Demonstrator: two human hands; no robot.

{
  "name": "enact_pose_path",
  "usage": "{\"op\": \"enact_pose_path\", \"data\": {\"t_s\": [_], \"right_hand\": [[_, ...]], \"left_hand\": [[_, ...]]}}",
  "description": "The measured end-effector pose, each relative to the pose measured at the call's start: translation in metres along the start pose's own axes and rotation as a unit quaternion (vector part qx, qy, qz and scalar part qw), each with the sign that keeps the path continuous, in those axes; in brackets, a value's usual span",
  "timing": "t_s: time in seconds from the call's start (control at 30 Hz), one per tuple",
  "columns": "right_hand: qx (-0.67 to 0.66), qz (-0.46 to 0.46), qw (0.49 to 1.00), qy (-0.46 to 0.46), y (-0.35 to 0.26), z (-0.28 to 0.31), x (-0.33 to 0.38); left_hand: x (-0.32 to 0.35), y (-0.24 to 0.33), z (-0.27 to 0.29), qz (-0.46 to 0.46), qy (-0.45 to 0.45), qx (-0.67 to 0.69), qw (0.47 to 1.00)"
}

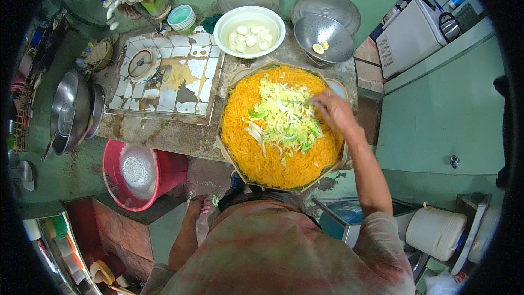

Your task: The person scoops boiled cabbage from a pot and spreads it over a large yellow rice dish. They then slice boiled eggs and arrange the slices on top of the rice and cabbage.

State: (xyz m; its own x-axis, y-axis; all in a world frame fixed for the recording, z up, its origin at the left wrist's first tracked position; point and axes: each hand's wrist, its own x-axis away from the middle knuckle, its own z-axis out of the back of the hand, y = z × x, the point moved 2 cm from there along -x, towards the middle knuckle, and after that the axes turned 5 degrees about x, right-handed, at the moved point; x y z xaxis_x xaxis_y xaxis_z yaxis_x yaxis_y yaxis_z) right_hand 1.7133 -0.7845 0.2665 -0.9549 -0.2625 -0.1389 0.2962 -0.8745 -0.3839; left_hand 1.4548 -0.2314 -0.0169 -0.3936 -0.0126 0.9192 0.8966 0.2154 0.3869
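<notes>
- The desk (164,125) in front of you was a worn stone counter with a patch of broken white tiles, and it carried nearly everything you worked with.
- Your big woven tray (229,150) sat at the desk's near right edge, heaped with orange noodles (256,158); the tray was roughly round, so it had no real long axis.
- On the noodles lay a mound of shredded cabbage (281,117), pale green and white; the pile ran long from the far side of the tray toward you, and the loose strands at its near left end fanned out toward your left.
- Your right hand (334,110) reached in over the far right edge of the cabbage, palm down; the fingers seemed to be closed loosely on a few shreds, though I could not tell for sure.
- Your left hand (196,206) hung low beside your body, below the desk's edge, touching nothing; whether its fingers were spread or curled I could not tell.
- To do this well, I judged you should have lifted small pinches and scattered them outward toward the bare orange rim, rather than pressing the pile down in the middle.
- Beyond the tray stood a white bowl (224,35) of peeled eggs (250,38) and a metal colander (305,35) with a halved egg (318,48) inside.
- A red bucket (169,172) stood on the floor by your left leg.
</notes>
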Motion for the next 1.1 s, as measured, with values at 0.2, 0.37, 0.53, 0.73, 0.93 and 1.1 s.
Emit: {"op": "enact_pose_path", "data": {"t_s": [0.2, 0.37, 0.53, 0.73, 0.93, 1.1], "right_hand": [[-0.015, -0.083, 0.996, 0.008, -0.064, -0.018, 0.105], [-0.005, -0.211, 0.977, 0.040, -0.101, -0.005, 0.148], [0.065, -0.283, 0.946, 0.147, -0.114, -0.031, 0.142], [0.050, -0.322, 0.930, 0.169, -0.121, -0.038, 0.146], [0.089, -0.294, 0.943, 0.127, -0.110, -0.037, 0.135], [0.018, -0.312, 0.941, 0.128, -0.138, -0.042, 0.156]], "left_hand": [[-0.029, 0.000, 0.009, 0.039, -0.015, -0.131, 0.990], [-0.095, 0.044, 0.044, 0.241, -0.252, 0.073, 0.934], [-0.129, 0.122, 0.055, 0.055, -0.116, -0.140, 0.982], [-0.095, 0.160, 0.043, -0.084, -0.077, -0.169, 0.979], [-0.106, 0.088, 0.100, 0.045, -0.111, -0.148, 0.982], [-0.097, 0.033, 0.128, 0.155, -0.190, -0.017, 0.969]]}}
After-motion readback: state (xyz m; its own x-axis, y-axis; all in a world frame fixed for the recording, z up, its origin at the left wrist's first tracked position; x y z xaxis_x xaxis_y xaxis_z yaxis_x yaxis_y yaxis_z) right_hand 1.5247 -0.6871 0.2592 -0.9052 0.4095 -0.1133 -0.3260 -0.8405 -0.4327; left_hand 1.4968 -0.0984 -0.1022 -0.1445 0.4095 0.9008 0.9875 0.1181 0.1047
